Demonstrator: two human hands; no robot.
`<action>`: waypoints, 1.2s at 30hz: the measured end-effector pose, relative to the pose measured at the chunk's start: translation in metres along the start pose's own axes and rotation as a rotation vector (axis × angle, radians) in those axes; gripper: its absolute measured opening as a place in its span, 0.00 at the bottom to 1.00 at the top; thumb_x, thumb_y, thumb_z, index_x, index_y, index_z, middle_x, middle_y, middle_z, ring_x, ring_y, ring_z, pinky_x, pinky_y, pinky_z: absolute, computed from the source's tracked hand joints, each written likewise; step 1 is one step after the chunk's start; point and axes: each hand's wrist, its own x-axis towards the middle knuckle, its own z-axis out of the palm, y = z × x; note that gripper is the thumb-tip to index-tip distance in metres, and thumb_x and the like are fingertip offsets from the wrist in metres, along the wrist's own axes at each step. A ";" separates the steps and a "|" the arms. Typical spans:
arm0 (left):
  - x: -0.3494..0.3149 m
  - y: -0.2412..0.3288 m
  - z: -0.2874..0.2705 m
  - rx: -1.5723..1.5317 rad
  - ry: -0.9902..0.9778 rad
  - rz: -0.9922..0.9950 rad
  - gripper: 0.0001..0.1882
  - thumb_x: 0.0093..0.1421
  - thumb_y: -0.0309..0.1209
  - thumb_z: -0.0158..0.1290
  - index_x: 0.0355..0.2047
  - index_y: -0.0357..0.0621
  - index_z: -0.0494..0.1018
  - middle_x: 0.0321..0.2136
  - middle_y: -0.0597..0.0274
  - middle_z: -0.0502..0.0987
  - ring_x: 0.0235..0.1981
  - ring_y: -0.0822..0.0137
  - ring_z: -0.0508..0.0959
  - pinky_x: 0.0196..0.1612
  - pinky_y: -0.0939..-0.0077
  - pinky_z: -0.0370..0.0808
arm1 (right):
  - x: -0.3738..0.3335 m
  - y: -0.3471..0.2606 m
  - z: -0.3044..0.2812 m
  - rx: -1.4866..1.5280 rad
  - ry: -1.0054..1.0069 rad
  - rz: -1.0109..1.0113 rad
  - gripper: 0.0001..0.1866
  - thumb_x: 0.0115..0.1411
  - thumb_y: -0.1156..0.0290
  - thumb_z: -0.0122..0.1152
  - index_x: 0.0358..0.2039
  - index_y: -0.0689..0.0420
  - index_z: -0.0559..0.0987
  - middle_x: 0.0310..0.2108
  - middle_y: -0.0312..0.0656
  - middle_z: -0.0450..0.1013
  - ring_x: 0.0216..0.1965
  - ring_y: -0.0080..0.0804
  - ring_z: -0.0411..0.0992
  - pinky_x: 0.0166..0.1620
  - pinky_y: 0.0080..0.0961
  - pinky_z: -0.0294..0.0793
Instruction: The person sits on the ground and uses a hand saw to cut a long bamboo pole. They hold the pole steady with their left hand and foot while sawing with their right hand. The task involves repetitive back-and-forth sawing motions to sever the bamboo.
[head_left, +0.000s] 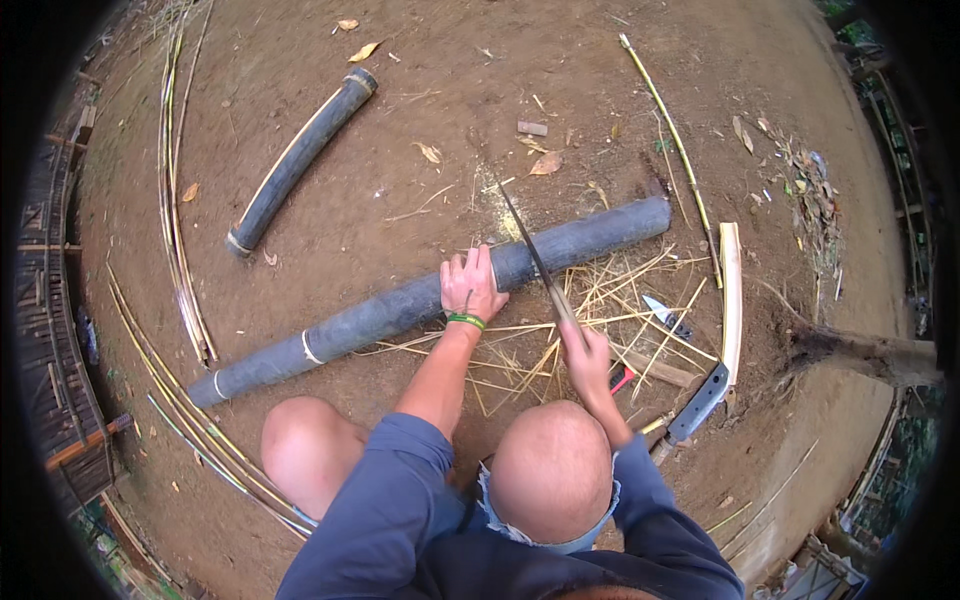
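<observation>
A thick dark grey bamboo pole (400, 316) lies aslant on the ground, with pale rings near its left end. Pressing on its middle from above, my left hand (473, 287) grips it with the fingers over the far side. My right hand (584, 350) is closed round the handle of a handsaw (523, 230). The long thin blade crosses the top of the pole, just right of my left hand. Pale sawdust (508, 222) lies on the dirt beyond the pole there. Whether the blade sits in a cut is too small to tell.
To the right lie a cleaver-like knife (699, 403), a smaller knife (660, 312), a red-handled tool (622, 380) and a split bamboo piece (731, 290). Thin strips (600, 300) litter the ground. A shorter bamboo length (303, 160) rests far left, near long thin canes (176, 230).
</observation>
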 end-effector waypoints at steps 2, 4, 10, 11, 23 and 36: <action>0.020 -0.001 -0.005 -0.057 -0.090 -0.003 0.46 0.31 0.46 0.76 0.52 0.45 0.72 0.44 0.56 0.76 0.46 0.51 0.79 0.53 0.57 0.72 | -0.069 0.040 -0.037 -0.117 0.076 -0.067 0.22 0.69 0.59 0.58 0.23 0.63 0.77 0.13 0.38 0.67 0.17 0.24 0.64 0.23 0.30 0.61; 0.014 -0.001 -0.008 -0.075 -0.142 -0.032 0.46 0.30 0.46 0.76 0.52 0.46 0.73 0.44 0.57 0.77 0.46 0.52 0.79 0.53 0.57 0.72 | -0.097 0.033 -0.048 -0.191 0.116 -0.104 0.21 0.68 0.61 0.58 0.22 0.63 0.77 0.12 0.38 0.67 0.16 0.25 0.65 0.23 0.28 0.62; 0.024 -0.006 -0.010 -0.091 -0.188 -0.036 0.45 0.30 0.48 0.75 0.51 0.47 0.73 0.44 0.58 0.77 0.46 0.52 0.79 0.53 0.57 0.73 | -0.079 0.037 -0.042 -0.114 0.003 -0.071 0.19 0.68 0.64 0.58 0.22 0.63 0.77 0.11 0.43 0.63 0.13 0.26 0.62 0.22 0.32 0.60; 0.021 -0.005 -0.007 -0.102 -0.184 -0.031 0.44 0.30 0.48 0.75 0.50 0.47 0.74 0.44 0.58 0.78 0.46 0.52 0.80 0.53 0.57 0.74 | -0.054 0.050 -0.028 -0.159 0.012 -0.136 0.19 0.68 0.65 0.58 0.23 0.64 0.77 0.12 0.45 0.61 0.13 0.26 0.61 0.21 0.34 0.58; 0.055 -0.016 -0.021 -0.128 -0.375 -0.067 0.44 0.34 0.55 0.70 0.51 0.46 0.76 0.49 0.54 0.81 0.50 0.51 0.81 0.55 0.57 0.77 | 0.048 0.012 0.018 -0.025 0.005 -0.072 0.24 0.69 0.55 0.58 0.23 0.61 0.76 0.15 0.31 0.66 0.20 0.20 0.61 0.24 0.29 0.59; 0.050 -0.012 -0.025 -0.065 -0.382 -0.028 0.42 0.37 0.55 0.72 0.50 0.48 0.74 0.48 0.52 0.81 0.50 0.52 0.81 0.54 0.58 0.78 | 0.061 -0.011 0.005 0.132 -0.302 0.206 0.17 0.66 0.60 0.62 0.24 0.56 0.75 0.20 0.31 0.70 0.20 0.22 0.65 0.26 0.26 0.63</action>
